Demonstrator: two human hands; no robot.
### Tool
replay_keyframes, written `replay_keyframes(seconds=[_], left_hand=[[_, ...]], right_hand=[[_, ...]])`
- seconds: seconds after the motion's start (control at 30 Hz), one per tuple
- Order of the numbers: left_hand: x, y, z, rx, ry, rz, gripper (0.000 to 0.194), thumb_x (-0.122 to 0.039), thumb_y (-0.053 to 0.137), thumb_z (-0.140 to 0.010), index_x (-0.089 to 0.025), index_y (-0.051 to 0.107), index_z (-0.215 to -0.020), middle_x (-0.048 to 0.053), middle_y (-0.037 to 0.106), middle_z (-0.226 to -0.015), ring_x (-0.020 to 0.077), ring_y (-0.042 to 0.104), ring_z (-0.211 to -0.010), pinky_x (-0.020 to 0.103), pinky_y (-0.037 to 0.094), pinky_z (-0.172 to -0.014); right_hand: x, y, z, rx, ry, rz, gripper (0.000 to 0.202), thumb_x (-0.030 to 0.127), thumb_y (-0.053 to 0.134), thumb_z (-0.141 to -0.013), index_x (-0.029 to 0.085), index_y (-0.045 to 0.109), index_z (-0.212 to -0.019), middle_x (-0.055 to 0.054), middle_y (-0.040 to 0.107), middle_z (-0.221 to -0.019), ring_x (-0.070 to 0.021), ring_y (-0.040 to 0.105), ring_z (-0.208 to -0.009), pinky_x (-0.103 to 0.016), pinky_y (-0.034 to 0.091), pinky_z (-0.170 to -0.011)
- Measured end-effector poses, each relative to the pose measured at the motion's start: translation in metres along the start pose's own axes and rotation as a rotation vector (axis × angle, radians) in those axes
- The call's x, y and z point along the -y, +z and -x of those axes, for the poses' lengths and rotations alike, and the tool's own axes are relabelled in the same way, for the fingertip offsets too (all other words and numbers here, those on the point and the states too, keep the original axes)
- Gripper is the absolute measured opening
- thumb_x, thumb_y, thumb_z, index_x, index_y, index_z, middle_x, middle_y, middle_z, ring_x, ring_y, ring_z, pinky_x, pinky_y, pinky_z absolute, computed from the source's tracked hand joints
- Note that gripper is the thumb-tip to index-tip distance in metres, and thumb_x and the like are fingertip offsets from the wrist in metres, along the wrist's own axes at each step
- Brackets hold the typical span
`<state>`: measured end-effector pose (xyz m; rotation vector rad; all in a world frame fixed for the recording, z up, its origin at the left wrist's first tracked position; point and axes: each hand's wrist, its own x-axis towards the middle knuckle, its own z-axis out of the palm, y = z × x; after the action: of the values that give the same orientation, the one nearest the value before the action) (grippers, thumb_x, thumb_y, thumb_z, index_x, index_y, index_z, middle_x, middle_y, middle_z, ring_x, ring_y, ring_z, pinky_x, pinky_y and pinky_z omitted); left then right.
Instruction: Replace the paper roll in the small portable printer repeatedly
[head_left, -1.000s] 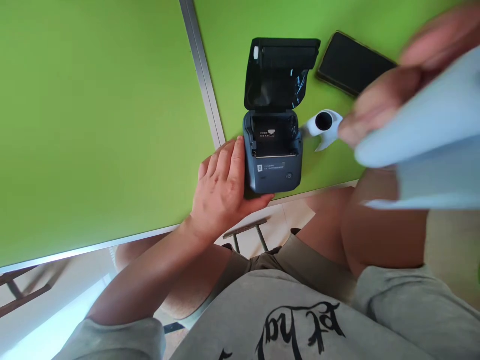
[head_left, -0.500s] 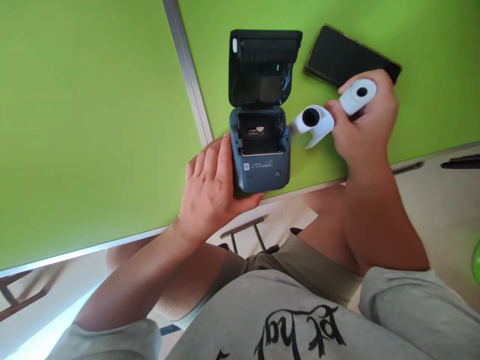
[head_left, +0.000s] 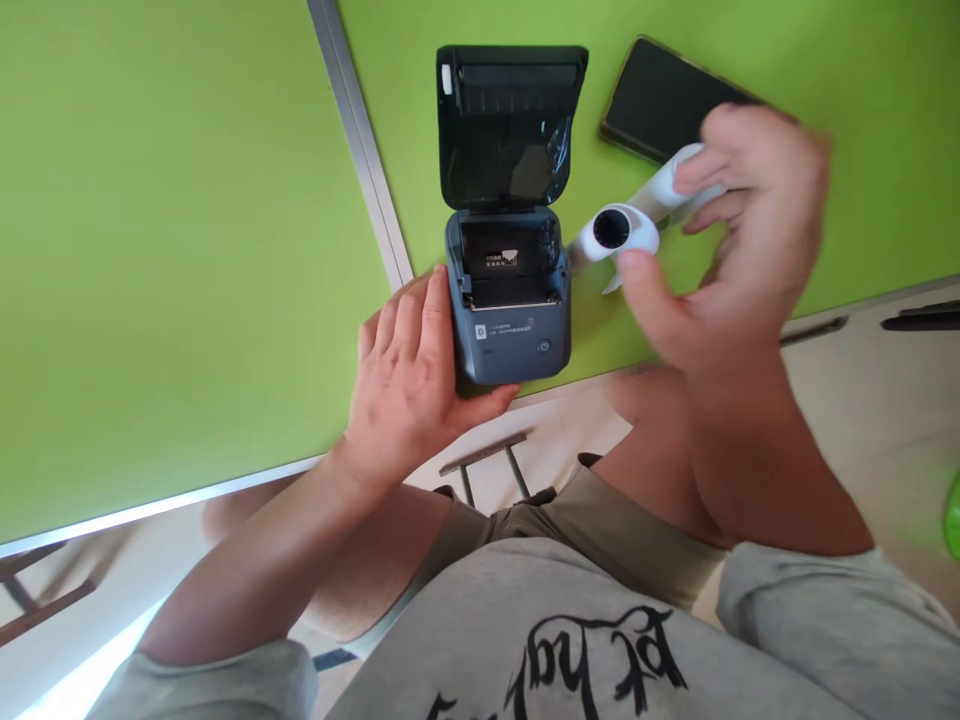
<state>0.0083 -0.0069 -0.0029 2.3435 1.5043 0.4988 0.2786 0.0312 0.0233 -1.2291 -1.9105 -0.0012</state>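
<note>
A small blue-grey label printer (head_left: pixel 513 345) stands on the green table with its black lid (head_left: pixel 506 150) tipped back and its paper bay exposed. My left hand (head_left: pixel 409 375) grips the printer, fingers along its left side and thumb across the front edge. Just right of the printer lies a white label roll (head_left: pixel 641 235) with a dark core hole. Behind it, a second white label roll (head_left: pixel 660 190) is partly covered by my right hand (head_left: pixel 757 235). That hand is open over the rolls, fingers spread and a bit blurred; whether its fingertips touch them is unclear.
A black phone (head_left: pixel 660 95) in a clear-edged case lies beyond the rolls. A metal strip (head_left: pixel 367 150) crosses the green table (head_left: pixel 187 230) left of the printer. The table's front edge runs close below the printer, above my lap.
My right hand has let go of the second label roll, which now lies behind the first. Its fingers have spread and moved slightly right. My left hand stays on the printer.
</note>
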Motion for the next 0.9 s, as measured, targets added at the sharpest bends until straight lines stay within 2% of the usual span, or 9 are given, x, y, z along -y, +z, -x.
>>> replay_keyframes(seconds=[0.13, 0.2, 0.27, 0.37, 0.47, 0.57, 0.63, 0.77, 0.9], left_hand=[[0.000, -0.001, 0.000, -0.003, 0.008, -0.019, 0.110, -0.087, 0.056, -0.085, -0.011, 0.033, -0.162, 0.027, 0.056, -0.152, 0.0460, 0.057, -0.136, 0.056, 0.046, -0.107], [0.000, -0.001, 0.000, -0.008, 0.009, -0.024, 0.112, -0.088, 0.057, -0.083, -0.010, 0.033, -0.161, 0.028, 0.057, -0.151, 0.0462, 0.058, -0.135, 0.055, 0.047, -0.106], [0.000, 0.000, 0.000, -0.005, 0.002, -0.020, 0.113, -0.088, 0.058, -0.082, -0.012, 0.033, -0.162, 0.027, 0.057, -0.151, 0.0461, 0.057, -0.135, 0.055, 0.046, -0.106], [0.000, 0.000, 0.000, -0.003, -0.013, -0.009, 0.112, -0.086, 0.061, -0.081, -0.015, 0.032, -0.163, 0.025, 0.057, -0.152, 0.0459, 0.057, -0.135, 0.055, 0.046, -0.107], [-0.001, 0.000, 0.000, -0.002, -0.012, -0.007, 0.112, -0.084, 0.064, -0.081, -0.015, 0.031, -0.163, 0.025, 0.056, -0.153, 0.0465, 0.056, -0.137, 0.056, 0.046, -0.108], [-0.002, -0.001, 0.000, 0.002, -0.004, -0.014, 0.113, -0.082, 0.065, -0.080, -0.012, 0.031, -0.162, 0.027, 0.056, -0.152, 0.0471, 0.056, -0.136, 0.056, 0.046, -0.107], [-0.002, -0.001, 0.000, 0.001, -0.002, -0.026, 0.112, -0.081, 0.066, -0.080, -0.011, 0.033, -0.161, 0.027, 0.057, -0.151, 0.0468, 0.057, -0.135, 0.056, 0.047, -0.105], [-0.002, -0.002, -0.001, -0.010, 0.011, -0.038, 0.114, -0.082, 0.068, -0.078, -0.009, 0.035, -0.160, 0.027, 0.058, -0.150, 0.0463, 0.058, -0.133, 0.055, 0.048, -0.104], [-0.002, -0.002, -0.001, -0.007, -0.010, -0.030, 0.113, -0.082, 0.069, -0.077, -0.014, 0.034, -0.161, 0.025, 0.058, -0.150, 0.0458, 0.058, -0.133, 0.054, 0.048, -0.104]], right_hand=[[0.019, 0.005, 0.000, 0.153, -0.044, 0.111, 0.058, 0.023, 0.064, -0.086, 0.031, 0.051, -0.142, -0.013, 0.066, -0.130, -0.0306, 0.065, -0.121, -0.047, 0.059, -0.095], [0.019, 0.010, 0.002, 0.191, 0.022, 0.149, 0.058, 0.022, 0.064, -0.087, 0.032, 0.049, -0.142, -0.013, 0.064, -0.134, -0.0318, 0.064, -0.125, -0.049, 0.059, -0.098], [0.016, 0.016, 0.007, 0.222, 0.136, 0.181, 0.058, 0.022, 0.064, -0.087, 0.034, 0.049, -0.141, -0.013, 0.062, -0.136, -0.0331, 0.062, -0.127, -0.048, 0.059, -0.094], [0.009, 0.027, 0.016, 0.182, 0.205, 0.166, 0.056, 0.024, 0.065, -0.086, 0.034, 0.049, -0.139, -0.011, 0.065, -0.125, -0.0312, 0.066, -0.116, -0.047, 0.059, -0.091], [0.002, 0.034, 0.022, 0.124, 0.176, 0.080, 0.056, 0.027, 0.061, -0.087, 0.034, 0.045, -0.140, -0.008, 0.066, -0.117, -0.0286, 0.069, -0.109, -0.047, 0.058, -0.094], [0.001, 0.035, 0.022, 0.145, 0.154, -0.037, 0.060, 0.025, 0.054, -0.088, 0.034, 0.035, -0.145, -0.008, 0.068, -0.118, -0.0271, 0.070, -0.107, -0.046, 0.059, -0.088], [0.004, 0.032, 0.019, 0.190, 0.134, -0.039, 0.057, 0.023, 0.052, -0.087, 0.033, 0.040, -0.141, -0.009, 0.069, -0.118, -0.0268, 0.070, -0.106, -0.046, 0.059, -0.088], [0.008, 0.029, 0.011, 0.283, 0.133, 0.108, 0.037, 0.022, 0.056, -0.085, 0.032, 0.058, -0.121, -0.010, 0.066, -0.117, -0.0285, 0.064, -0.118, -0.052, 0.055, -0.105], [0.003, 0.033, 0.011, 0.249, 0.093, 0.118, 0.037, 0.022, 0.055, -0.087, 0.032, 0.060, -0.122, -0.009, 0.061, -0.106, -0.0285, 0.063, -0.112, -0.052, 0.056, -0.099]])
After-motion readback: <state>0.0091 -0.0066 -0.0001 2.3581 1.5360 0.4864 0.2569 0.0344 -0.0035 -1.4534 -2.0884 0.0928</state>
